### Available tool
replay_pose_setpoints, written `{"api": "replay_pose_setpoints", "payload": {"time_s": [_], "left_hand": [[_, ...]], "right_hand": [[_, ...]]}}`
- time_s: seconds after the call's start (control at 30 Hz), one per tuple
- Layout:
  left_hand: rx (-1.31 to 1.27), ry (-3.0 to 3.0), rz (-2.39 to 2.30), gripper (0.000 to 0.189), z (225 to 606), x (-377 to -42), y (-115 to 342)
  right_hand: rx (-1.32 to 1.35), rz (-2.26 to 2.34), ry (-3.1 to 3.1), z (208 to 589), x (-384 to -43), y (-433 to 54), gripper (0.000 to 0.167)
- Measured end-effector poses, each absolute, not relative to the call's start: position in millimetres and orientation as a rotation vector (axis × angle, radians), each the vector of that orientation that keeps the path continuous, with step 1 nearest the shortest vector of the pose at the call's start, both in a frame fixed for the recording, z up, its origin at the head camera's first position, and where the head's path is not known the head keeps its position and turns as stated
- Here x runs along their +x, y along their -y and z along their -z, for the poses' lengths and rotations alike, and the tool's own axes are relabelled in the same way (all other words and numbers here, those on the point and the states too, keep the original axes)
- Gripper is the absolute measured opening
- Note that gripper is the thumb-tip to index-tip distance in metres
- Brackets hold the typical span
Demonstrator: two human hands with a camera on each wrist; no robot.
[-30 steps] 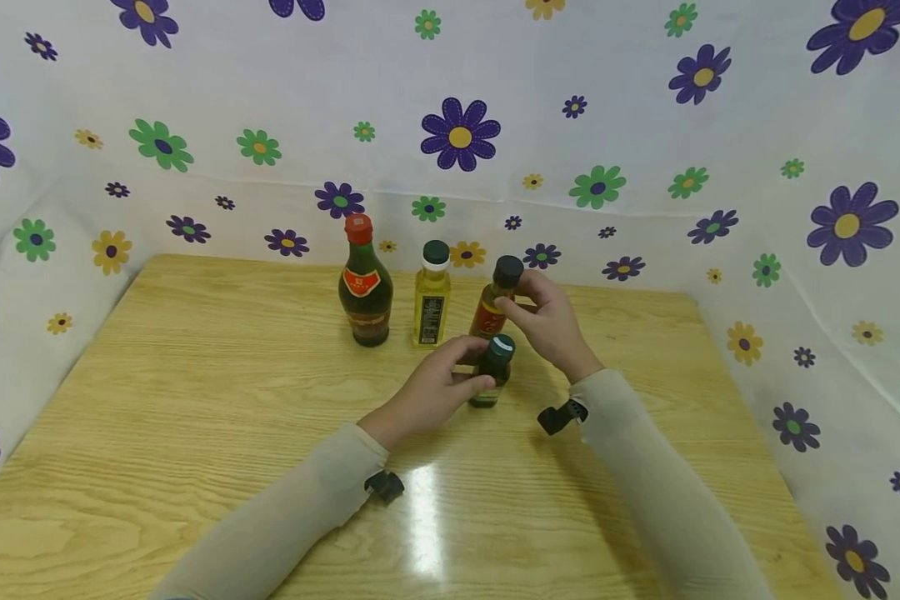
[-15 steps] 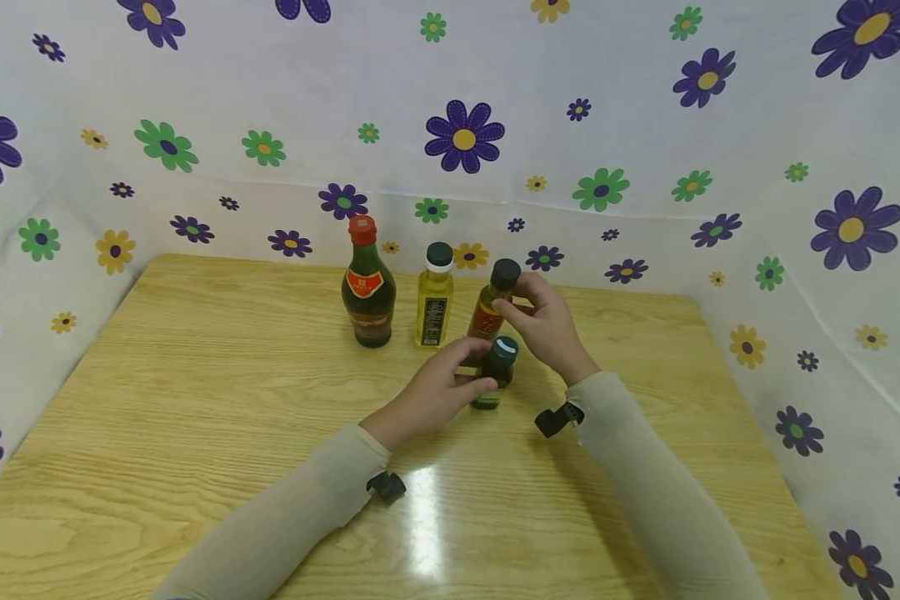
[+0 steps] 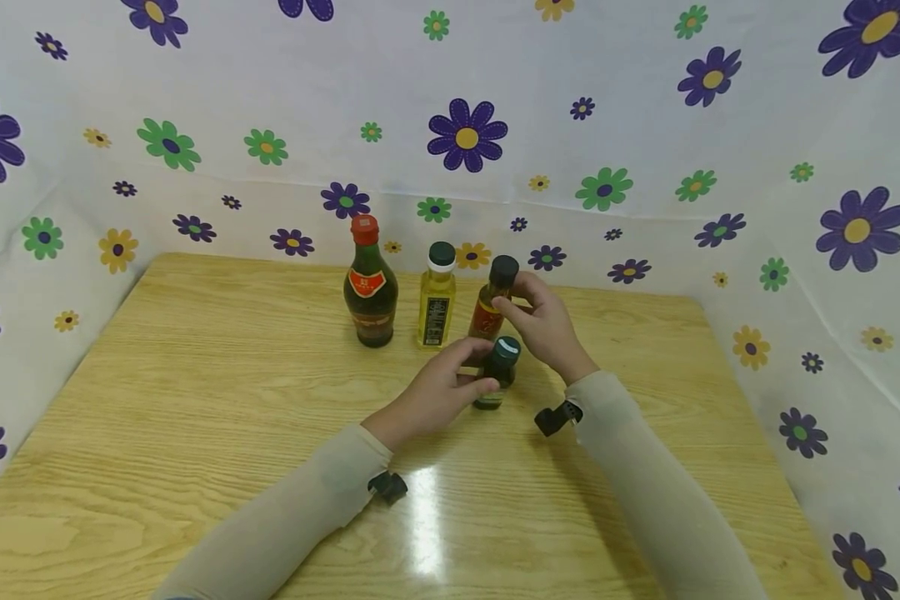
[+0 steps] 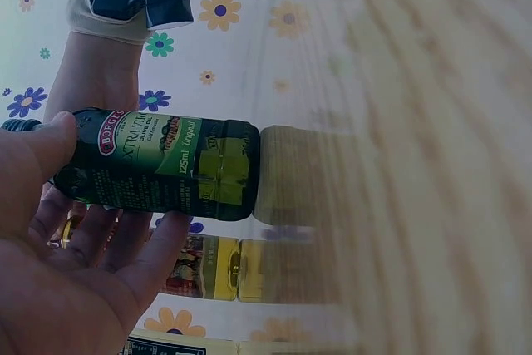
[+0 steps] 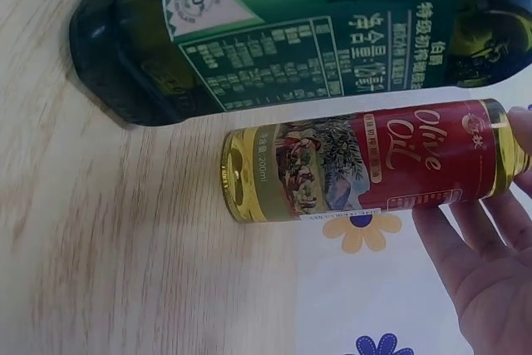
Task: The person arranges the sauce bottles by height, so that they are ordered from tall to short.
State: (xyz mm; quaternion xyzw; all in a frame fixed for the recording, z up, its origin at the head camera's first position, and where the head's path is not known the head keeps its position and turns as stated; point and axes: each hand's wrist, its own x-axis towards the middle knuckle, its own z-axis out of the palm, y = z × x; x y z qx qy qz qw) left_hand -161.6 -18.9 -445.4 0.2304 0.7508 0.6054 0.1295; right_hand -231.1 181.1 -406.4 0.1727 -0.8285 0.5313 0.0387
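My left hand (image 3: 437, 393) holds a small dark green olive oil bottle (image 4: 158, 160) between thumb and fingers. That bottle stands upright on the wooden table, its dark green cap uppermost. Just behind it, a slim olive oil bottle with a red label (image 5: 424, 155) and black cap stands on the table. My right hand (image 3: 546, 327) grips this one near the neck, thumb in front and fingers behind. In the head view the green bottle and my left fingers hide the red-labelled bottle's base.
Left of the red-labelled bottle stands a square yellow oil bottle (image 3: 436, 312) with a dark green cap. Farther left is a larger dark green bottle (image 3: 372, 300) with a red cap. White flowered cloth (image 3: 315, 100) rises behind and beside the wooden table (image 3: 195, 375).
The red-labelled bottle has shifted slightly left with my right hand. My left hand and the small green bottle look nearly still. The head view has drifted a little.
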Motion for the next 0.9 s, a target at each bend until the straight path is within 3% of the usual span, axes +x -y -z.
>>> {"api": "replay_pose_setpoints", "payload": {"time_s": [0.9], "left_hand": [[0.685,-2.182,-1.739,0.048,445.6,-161.7,17.9]], "right_hand": [[0.508,-1.700,2.547,413.0,-233.7,-181.5,0.039]]}}
